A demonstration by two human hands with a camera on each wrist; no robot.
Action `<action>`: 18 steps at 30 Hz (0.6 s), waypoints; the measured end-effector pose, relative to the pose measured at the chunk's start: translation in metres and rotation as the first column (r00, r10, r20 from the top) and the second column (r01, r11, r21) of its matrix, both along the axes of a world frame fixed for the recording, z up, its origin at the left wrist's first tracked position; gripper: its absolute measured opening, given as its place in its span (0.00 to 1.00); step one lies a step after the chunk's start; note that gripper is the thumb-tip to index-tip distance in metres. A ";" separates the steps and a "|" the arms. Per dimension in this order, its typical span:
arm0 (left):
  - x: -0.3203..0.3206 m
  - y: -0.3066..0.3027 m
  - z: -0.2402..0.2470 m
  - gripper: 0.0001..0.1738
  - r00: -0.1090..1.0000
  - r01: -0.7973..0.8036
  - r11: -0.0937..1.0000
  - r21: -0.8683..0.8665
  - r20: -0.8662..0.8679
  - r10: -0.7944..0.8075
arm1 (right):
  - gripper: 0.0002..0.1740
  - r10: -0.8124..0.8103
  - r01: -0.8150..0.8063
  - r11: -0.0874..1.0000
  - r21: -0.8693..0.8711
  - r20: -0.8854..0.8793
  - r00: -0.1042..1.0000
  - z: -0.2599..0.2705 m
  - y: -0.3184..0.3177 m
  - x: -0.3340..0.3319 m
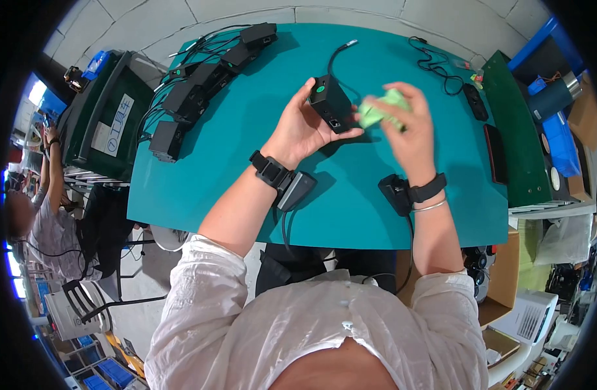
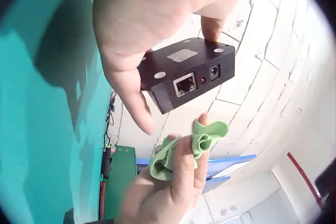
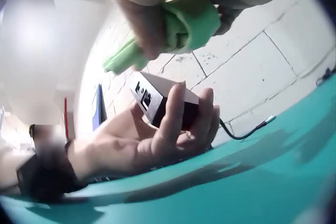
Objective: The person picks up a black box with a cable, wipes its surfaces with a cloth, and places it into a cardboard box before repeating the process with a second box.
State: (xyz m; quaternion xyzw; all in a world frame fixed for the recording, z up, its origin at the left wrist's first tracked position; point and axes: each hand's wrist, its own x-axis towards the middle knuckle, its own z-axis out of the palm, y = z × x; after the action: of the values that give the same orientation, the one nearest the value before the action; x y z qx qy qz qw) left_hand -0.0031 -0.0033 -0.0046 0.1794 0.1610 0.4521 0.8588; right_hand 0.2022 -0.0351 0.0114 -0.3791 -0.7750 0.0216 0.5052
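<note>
My left hand (image 1: 295, 133) holds a small black box (image 1: 331, 104) over the teal table, thumb and fingers around its sides. In the left wrist view the box shows an Ethernet port (image 2: 185, 85), a round power socket (image 2: 214, 71) and a pale label (image 2: 181, 56). A short black cable (image 1: 333, 58) runs from its far end. Close by on the right, my right hand (image 1: 415, 127) grips a crumpled light green cloth (image 1: 388, 107), blurred in the head view. In the right wrist view the cloth (image 3: 194, 22) hangs just above the box's port end.
Several similar black boxes (image 1: 184, 101) with tangled cables line the table's left side. To the right lie a thin cable (image 1: 438, 65), a black power strip-like bar (image 1: 474, 102) and a flat dark object (image 1: 495, 154). A green bin (image 1: 93, 146) stands at left; another person sits beyond.
</note>
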 end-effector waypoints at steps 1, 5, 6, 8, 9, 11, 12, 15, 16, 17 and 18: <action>-0.001 0.001 -0.002 0.27 0.997 0.077 0.997 0.015 0.023 -0.077 | 0.22 0.001 -0.001 1.000 0.003 0.001 1.000 -0.002 0.002 0.002; 0.007 -0.004 -0.004 0.29 0.974 0.227 0.973 0.045 -0.025 -0.226 | 0.18 -0.254 0.177 0.905 -0.387 -0.157 0.954 -0.014 0.003 0.000; 0.010 -0.006 -0.004 0.29 0.960 0.271 0.960 0.073 -0.098 -0.263 | 0.18 -0.204 0.153 0.938 -0.310 -0.140 0.969 -0.015 0.002 -0.006; 0.014 -0.010 -0.007 0.28 0.943 0.302 0.948 0.097 -0.177 -0.283 | 0.18 -0.128 0.081 0.965 -0.250 -0.176 0.976 -0.006 -0.005 -0.018; 0.016 -0.013 -0.007 0.26 0.938 0.275 0.952 0.135 -0.255 -0.235 | 0.18 -0.064 0.014 0.957 -0.289 -0.165 0.984 0.001 -0.009 -0.022; 0.018 -0.014 -0.008 0.22 0.933 0.222 0.960 0.171 -0.323 -0.158 | 0.17 0.032 -0.081 0.938 -0.337 -0.149 0.988 0.002 -0.013 -0.026; 0.017 -0.014 -0.008 0.22 0.934 0.219 0.961 0.170 -0.323 -0.156 | 0.17 0.034 -0.083 0.937 -0.338 -0.148 0.988 0.002 -0.014 -0.026; 0.010 -0.010 -0.008 0.24 0.882 0.173 0.966 0.193 -0.467 -0.065 | 0.15 0.107 -0.158 0.926 -0.343 -0.163 0.981 0.009 -0.020 -0.029; 0.009 -0.006 -0.011 0.24 0.888 0.114 0.971 0.209 -0.460 -0.006 | 0.15 0.095 -0.117 0.941 -0.318 -0.084 0.992 0.012 -0.023 -0.034; 0.008 -0.005 -0.012 0.24 0.890 0.058 0.973 0.224 -0.454 0.051 | 0.16 0.077 -0.075 0.954 -0.289 -0.006 0.997 0.013 -0.025 -0.036; 0.008 -0.004 -0.013 0.24 0.888 0.060 0.973 0.222 -0.457 0.050 | 0.16 0.076 -0.076 0.954 -0.290 -0.010 0.997 0.011 -0.024 -0.036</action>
State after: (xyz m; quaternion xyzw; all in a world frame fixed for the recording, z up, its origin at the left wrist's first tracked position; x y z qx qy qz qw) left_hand 0.0045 -0.0075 -0.0172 0.3800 0.3057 0.4100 0.7707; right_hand 0.1660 -0.0593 0.0227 -0.4192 -0.7777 0.1543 0.4424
